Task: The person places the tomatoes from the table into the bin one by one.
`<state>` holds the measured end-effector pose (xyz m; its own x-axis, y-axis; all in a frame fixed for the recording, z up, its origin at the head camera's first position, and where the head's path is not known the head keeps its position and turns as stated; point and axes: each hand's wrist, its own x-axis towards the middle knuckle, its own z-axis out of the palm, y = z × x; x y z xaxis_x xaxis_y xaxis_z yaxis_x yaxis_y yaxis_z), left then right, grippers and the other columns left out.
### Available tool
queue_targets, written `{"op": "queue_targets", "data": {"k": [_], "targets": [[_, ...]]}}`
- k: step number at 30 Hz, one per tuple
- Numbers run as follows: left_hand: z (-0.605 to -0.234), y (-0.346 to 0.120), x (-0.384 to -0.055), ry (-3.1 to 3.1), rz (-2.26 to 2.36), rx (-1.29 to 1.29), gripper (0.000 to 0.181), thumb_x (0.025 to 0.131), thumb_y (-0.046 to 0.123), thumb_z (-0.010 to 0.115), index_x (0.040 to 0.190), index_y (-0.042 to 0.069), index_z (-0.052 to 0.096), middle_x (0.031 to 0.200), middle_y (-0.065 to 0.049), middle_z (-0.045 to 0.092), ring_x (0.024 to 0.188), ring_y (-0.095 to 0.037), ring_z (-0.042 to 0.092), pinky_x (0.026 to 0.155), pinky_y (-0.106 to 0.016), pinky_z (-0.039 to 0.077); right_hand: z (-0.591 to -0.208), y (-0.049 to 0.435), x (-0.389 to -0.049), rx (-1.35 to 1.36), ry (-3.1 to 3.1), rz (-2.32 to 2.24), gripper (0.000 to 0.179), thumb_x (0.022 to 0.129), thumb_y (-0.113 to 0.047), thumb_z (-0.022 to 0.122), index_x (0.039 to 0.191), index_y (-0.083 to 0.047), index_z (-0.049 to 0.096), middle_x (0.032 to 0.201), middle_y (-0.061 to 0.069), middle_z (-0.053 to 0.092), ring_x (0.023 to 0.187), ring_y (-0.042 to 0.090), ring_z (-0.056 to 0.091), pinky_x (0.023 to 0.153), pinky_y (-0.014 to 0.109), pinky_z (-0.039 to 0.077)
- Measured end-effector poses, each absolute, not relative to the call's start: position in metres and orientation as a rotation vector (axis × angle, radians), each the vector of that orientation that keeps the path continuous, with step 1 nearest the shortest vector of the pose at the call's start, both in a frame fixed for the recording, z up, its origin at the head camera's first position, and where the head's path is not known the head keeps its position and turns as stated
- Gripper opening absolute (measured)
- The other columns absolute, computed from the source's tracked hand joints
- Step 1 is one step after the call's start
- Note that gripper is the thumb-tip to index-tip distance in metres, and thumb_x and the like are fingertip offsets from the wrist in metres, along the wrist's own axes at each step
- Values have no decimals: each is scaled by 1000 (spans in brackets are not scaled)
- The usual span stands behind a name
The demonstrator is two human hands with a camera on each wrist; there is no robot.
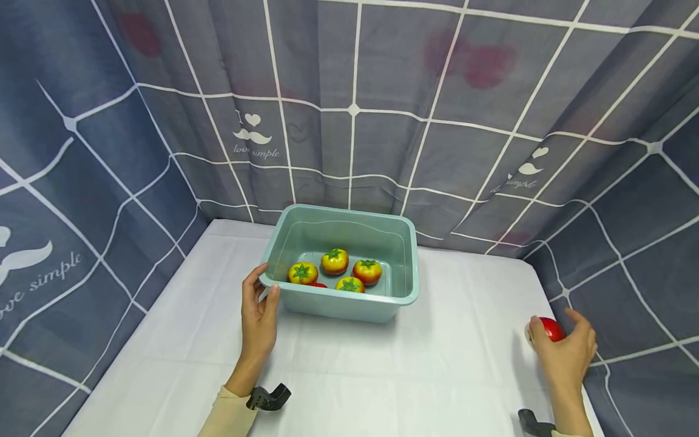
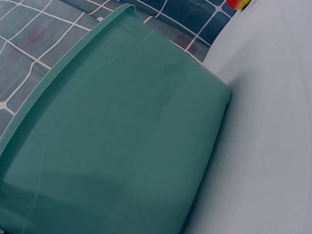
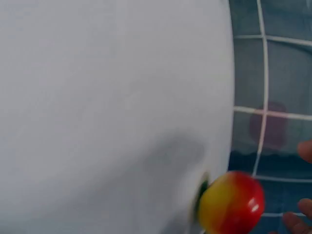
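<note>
A pale green plastic basin [image 1: 341, 306] stands at the back of the white table. Inside it lie several red-and-yellow tomato-like fruits [image 1: 335, 261] with green star-shaped leaves. My left hand [image 1: 259, 321] holds the basin's front left corner, thumb on the front and fingers at the left rim. At the table's right edge, my right hand [image 1: 568, 355] is spread around another such fruit [image 1: 553, 329], thumb near its left side. In the right wrist view this fruit [image 3: 231, 202] is red and yellow; the visible fingertips [image 3: 306, 207] are apart from it. Whether the thumb touches it, I cannot tell.
Dark blue-grey curtains with white grid lines [image 1: 354, 110] hang behind the table and along both sides. A white cloth [image 1: 464, 364] covers the table, its right edge close to the right-hand fruit. A black wrist strap [image 1: 269, 398] is on my left wrist.
</note>
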<state>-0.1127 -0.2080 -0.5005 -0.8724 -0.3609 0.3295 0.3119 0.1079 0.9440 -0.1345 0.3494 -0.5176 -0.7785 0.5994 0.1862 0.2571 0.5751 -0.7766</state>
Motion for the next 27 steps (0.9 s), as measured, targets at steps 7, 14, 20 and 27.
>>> {"op": "queue_targets", "data": {"k": [7, 14, 20, 27], "targets": [[-501, -209, -113, -1915, -1819, 61, 52, 113, 12, 55, 163, 16, 42, 169, 1, 35, 155, -29, 38, 108, -10, 45, -538, 361, -131, -762, -2536, 1060, 85, 96, -28, 72, 165, 1, 30, 159, 42, 31, 146, 63, 27, 114, 77, 26], [-501, -209, -113, -1926, -1823, 58, 52, 113, 14, 56, 163, 18, 41, 169, 2, 34, 157, -29, 36, 112, -12, 43, -544, 361, -131, -733, -2522, 1019, 78, 96, -21, 72, 160, 5, 35, 154, 42, 36, 143, 62, 34, 115, 75, 30], [-501, -209, -113, -1922, -1821, 55, 52, 113, 13, 56, 163, 18, 41, 169, 2, 35, 156, -28, 37, 110, -10, 44, -547, 363, -133, -769, -2516, 1048, 78, 97, -23, 71, 159, 3, 34, 154, 40, 36, 142, 61, 38, 114, 77, 33], [-501, -208, -113, -1916, -1823, 56, 52, 113, 13, 56, 163, 17, 41, 168, 2, 35, 155, -29, 37, 110, -10, 44, -548, 364, -135, -794, -2502, 1063, 77, 97, -22, 70, 160, 2, 32, 156, 39, 36, 143, 61, 38, 116, 78, 32]]}}
